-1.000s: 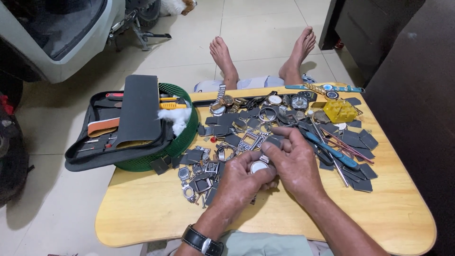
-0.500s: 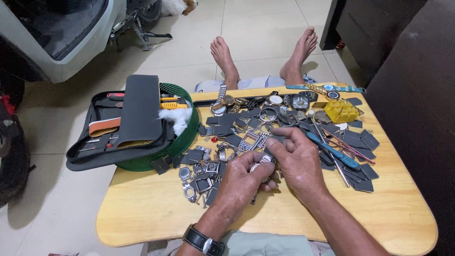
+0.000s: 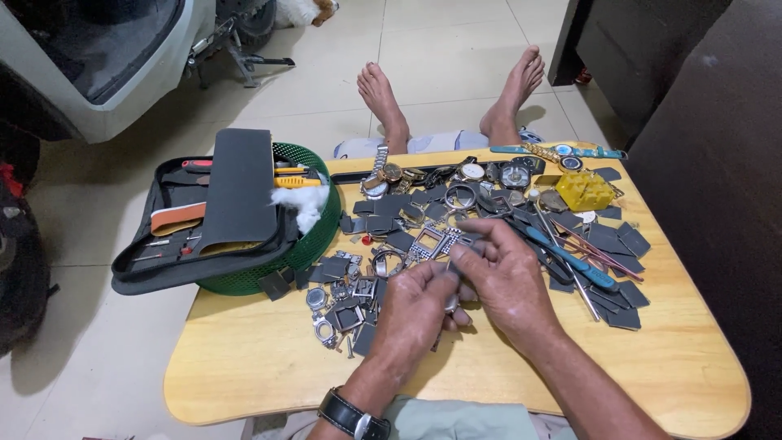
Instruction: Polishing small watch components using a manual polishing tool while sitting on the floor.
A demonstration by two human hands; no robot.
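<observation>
small metal watch part (image 3: pixel 450 303) pinched between both hands, mostly hidden by the fingers, so its exact kind cannot be told; it sits above the front-middle of the wooden table (image 3: pixel 244 358). left hand (image 3: pixel 414 314) curled closed around the part, thumb and fingertips bent in, a black wristwatch (image 3: pixel 352 415) on its wrist. right hand (image 3: pixel 507 273) touching the left, forefinger and thumb closed on the same part from above. just beyond the hands on the table: a scatter of square and round metal watch cases (image 3: pixel 432 240), rings and loose bits, mixed with many dark grey flat pads (image 3: pixel 383 222). to the right of the hands on the table, a blue-handled tool (image 3: pixel 570 259) lies among thin metal rods and more dark pads. at the far right of the table, a yellow plastic block (image 3: pixel 585 191), and past it a strap and watch faces along the far edge. at the table's left end, a green mesh basket (image 3: pixel 318 236) overhangs the edge, with an open black tool case (image 3: pixel 212 204) resting on it and a tuft of white cotton (image 3: pixel 308 205) beside. beyond the table's far edge, two bare feet (image 3: pixel 383 94) on the tiled floor.
</observation>
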